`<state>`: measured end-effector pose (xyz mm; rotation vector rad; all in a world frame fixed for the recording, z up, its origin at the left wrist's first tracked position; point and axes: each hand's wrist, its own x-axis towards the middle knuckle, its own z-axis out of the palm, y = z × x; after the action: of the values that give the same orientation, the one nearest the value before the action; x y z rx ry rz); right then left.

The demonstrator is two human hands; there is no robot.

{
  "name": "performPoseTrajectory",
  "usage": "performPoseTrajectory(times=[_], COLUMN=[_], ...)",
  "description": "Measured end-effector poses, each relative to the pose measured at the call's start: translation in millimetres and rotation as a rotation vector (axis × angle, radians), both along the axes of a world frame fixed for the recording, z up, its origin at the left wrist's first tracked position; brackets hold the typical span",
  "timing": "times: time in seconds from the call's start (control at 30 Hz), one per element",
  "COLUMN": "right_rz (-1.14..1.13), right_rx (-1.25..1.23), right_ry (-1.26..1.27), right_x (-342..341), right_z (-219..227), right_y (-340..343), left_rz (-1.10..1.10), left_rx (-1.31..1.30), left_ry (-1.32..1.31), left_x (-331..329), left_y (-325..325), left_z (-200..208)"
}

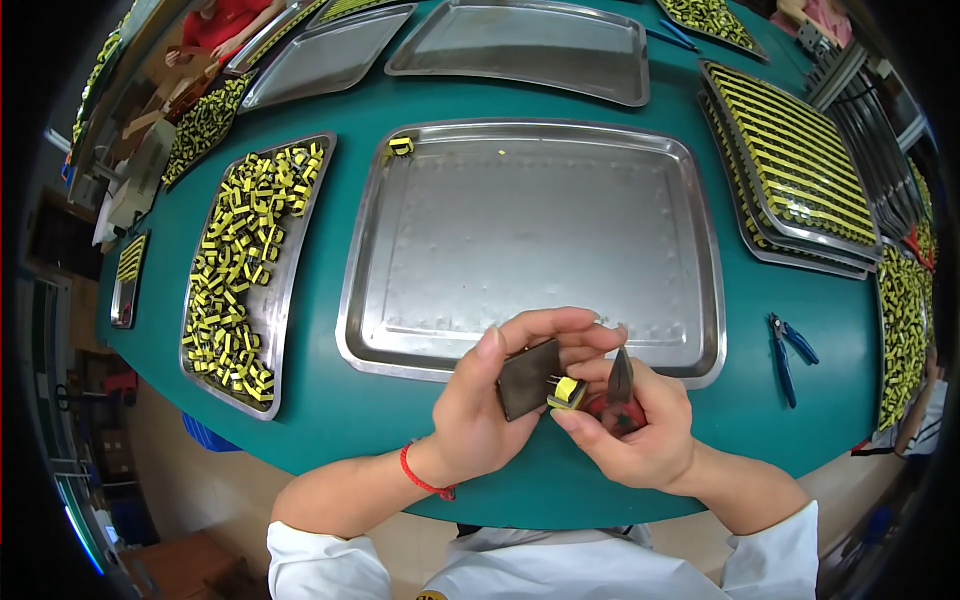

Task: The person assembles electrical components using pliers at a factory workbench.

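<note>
My left hand [474, 404] is curled around a dark, flat square plate [529, 380]. Between the thumb and a finger of my right hand [648, 428] is a small yellow and black transformer [567, 393], its metal pins toward the plate. Red-handled pliers [621, 378] are also held in that right hand, jaws upward; the palm hides most of their handles. Both hands are close together over the near edge of a large metal tray [530, 240]. In that tray's far left corner sits a single transformer [401, 147].
On the left, a tray [283, 330] holds loose transformers. Stacked trays with transformers in rows [800, 150] stand at right, beyond blue-handled cutters [785, 358]. Another metal tray [520, 45] lies at the back of the green table [440, 475]. A person in red [222, 28] sits far left.
</note>
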<state>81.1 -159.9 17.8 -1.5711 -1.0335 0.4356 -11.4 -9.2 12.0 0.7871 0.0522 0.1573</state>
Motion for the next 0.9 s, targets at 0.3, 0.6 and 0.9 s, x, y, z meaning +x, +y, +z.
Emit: performPoseTrajectory(times=[0.3, 0.6, 0.9], right_rz=[0.006, 0.005, 0.035], right_rx=[-0.019, -0.03, -0.061], right_ry=[0.009, -0.016, 0.249], right_x=[-5.0, -7.3, 2.4], right_z=[-1.3, -4.3, 3.9], right_y=[0.2, -0.5, 1.9], left_rz=[-0.032, 0.023, -0.075], left_rx=[0.322, 0.326, -0.241], left_ry=[-0.036, -0.038, 0.2], left_x=[-2.5, -1.3, 1.4], left_y=[1.4, -6.0, 4.6], left_z=[-1.7, -4.5, -4.5])
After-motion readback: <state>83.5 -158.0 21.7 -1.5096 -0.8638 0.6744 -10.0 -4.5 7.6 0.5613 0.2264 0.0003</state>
